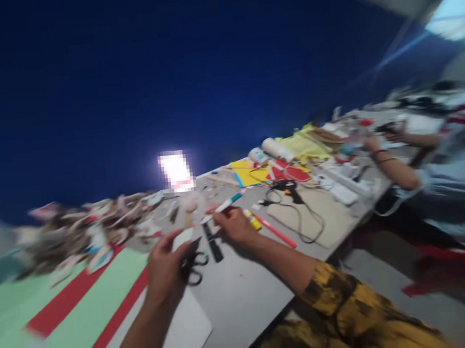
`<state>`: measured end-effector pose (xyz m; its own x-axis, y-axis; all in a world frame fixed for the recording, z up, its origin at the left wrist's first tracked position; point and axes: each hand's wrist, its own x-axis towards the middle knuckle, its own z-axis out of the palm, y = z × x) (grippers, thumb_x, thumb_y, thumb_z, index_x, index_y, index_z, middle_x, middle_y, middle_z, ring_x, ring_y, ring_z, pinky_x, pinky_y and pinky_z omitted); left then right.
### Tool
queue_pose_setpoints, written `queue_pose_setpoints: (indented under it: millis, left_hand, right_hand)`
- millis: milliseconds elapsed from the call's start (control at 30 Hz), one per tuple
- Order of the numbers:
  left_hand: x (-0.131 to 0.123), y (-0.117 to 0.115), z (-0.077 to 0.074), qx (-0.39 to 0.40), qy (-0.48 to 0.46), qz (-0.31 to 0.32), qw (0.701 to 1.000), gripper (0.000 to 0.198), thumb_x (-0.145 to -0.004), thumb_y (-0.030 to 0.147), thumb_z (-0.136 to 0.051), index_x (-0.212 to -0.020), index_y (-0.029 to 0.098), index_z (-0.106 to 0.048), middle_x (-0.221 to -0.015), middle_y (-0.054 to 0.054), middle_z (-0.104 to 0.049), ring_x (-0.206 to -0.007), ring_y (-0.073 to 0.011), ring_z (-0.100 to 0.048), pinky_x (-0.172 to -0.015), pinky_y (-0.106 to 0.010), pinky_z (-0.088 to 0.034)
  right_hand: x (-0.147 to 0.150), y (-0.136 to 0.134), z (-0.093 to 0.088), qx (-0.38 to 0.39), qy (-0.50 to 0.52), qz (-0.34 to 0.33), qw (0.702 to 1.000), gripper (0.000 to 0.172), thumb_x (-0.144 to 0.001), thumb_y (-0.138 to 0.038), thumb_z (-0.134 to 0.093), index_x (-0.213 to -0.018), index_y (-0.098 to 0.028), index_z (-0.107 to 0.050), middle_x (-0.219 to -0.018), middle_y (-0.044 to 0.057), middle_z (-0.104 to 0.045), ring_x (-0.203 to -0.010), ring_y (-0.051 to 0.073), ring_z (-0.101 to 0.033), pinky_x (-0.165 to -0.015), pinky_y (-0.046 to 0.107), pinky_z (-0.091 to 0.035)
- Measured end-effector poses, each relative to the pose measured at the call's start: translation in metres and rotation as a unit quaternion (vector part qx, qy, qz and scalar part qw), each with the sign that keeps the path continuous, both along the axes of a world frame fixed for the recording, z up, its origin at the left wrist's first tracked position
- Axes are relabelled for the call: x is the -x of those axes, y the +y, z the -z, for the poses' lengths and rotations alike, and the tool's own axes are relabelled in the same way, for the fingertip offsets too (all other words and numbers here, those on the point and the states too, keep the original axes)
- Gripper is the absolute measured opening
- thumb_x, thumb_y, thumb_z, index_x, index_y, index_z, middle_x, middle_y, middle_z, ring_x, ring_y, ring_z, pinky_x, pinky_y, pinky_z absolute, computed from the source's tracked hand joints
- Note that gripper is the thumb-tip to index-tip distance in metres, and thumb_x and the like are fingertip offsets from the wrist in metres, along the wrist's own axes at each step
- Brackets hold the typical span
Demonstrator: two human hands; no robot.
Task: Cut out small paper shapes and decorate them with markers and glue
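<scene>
While likely wall [130, 96] looms blue, marker [230, 201] hovers above cluttered table [245, 288].

Your left hand [163, 268] partly hides the black scissors [199, 265]; blur keeps you from telling the far-left heap's [111, 218] pieces apart.

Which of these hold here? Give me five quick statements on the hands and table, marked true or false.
1. The right hand holds a pen with a teal end. True.
2. The left hand is empty. False: it holds a small white piece.
3. A red stick lies beside a yellow tube. True.
4. Only one person is at the table. False: another person's arm shows at picture right.
5. Green sheets and red strips lie at the picture's lower left. True.
</scene>
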<state>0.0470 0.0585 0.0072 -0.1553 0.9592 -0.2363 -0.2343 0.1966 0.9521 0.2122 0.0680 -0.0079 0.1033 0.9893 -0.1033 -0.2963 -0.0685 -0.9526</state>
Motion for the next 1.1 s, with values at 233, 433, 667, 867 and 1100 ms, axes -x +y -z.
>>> queue_pose_setpoints:
  millis: [233,433,667,867,1100]
  left_hand:
    - [0.011,-0.002,0.024,-0.067,0.1,0.08,0.989,0.044,-0.068,0.029,-0.081,-0.109,0.019,-0.07,-0.091,-0.006,-0.076,-0.067,-0.0192,-0.071,-0.058,-0.029,-0.055]
    - [0.007,-0.009,0.027,-0.074,0.081,0.099,0.989,0.048,-0.069,0.029,-0.079,-0.115,0.02,-0.067,-0.077,-0.001,-0.072,-0.054,-0.0147,-0.063,-0.048,-0.025,-0.049]
    - [0.006,-0.009,0.027,-0.084,0.089,0.097,0.988,0.045,-0.069,0.027,-0.078,-0.112,0.02,-0.068,-0.077,-0.001,-0.071,-0.054,-0.0141,-0.062,-0.048,-0.025,-0.05]
    - [0.005,-0.01,0.028,-0.089,0.096,0.102,0.986,0.044,-0.069,0.025,-0.077,-0.112,0.02,-0.069,-0.082,-0.003,-0.073,-0.061,-0.016,-0.065,-0.056,-0.028,-0.053]
    - [0.005,-0.01,0.025,-0.089,0.097,0.101,0.986,0.043,-0.067,0.023,-0.078,-0.109,0.02,-0.07,-0.085,-0.003,-0.074,-0.063,-0.0158,-0.065,-0.058,-0.028,-0.053]
  right_hand:
    - [-0.011,0.0,0.002,-0.124,-0.166,0.054,0.977,0.034,-0.086,-0.049,-0.066,-0.093,-0.016,-0.071,-0.071,0.002,-0.067,-0.065,0.016,-0.061,-0.061,0.028,-0.048]
    - [-0.006,-0.011,0.003,-0.21,-0.271,0.044,0.938,0.024,-0.094,-0.041,-0.056,-0.086,-0.02,-0.065,-0.071,0.002,-0.069,-0.067,0.018,-0.065,-0.068,0.031,-0.05]
    - [-0.005,-0.012,0.004,-0.246,-0.331,0.039,0.91,0.023,-0.095,-0.038,-0.053,-0.086,-0.02,-0.064,-0.076,0.004,-0.07,-0.069,0.02,-0.066,-0.069,0.031,-0.05]
    - [-0.006,-0.012,0.007,-0.266,-0.349,0.031,0.898,0.024,-0.097,-0.038,-0.052,-0.086,-0.02,-0.065,-0.083,0.006,-0.072,-0.076,0.021,-0.068,-0.077,0.033,-0.051]
    - [-0.006,-0.013,0.006,-0.253,-0.365,0.021,0.896,0.024,-0.097,-0.038,-0.052,-0.089,-0.021,-0.066,-0.085,0.006,-0.073,-0.078,0.022,-0.068,-0.082,0.034,-0.052]
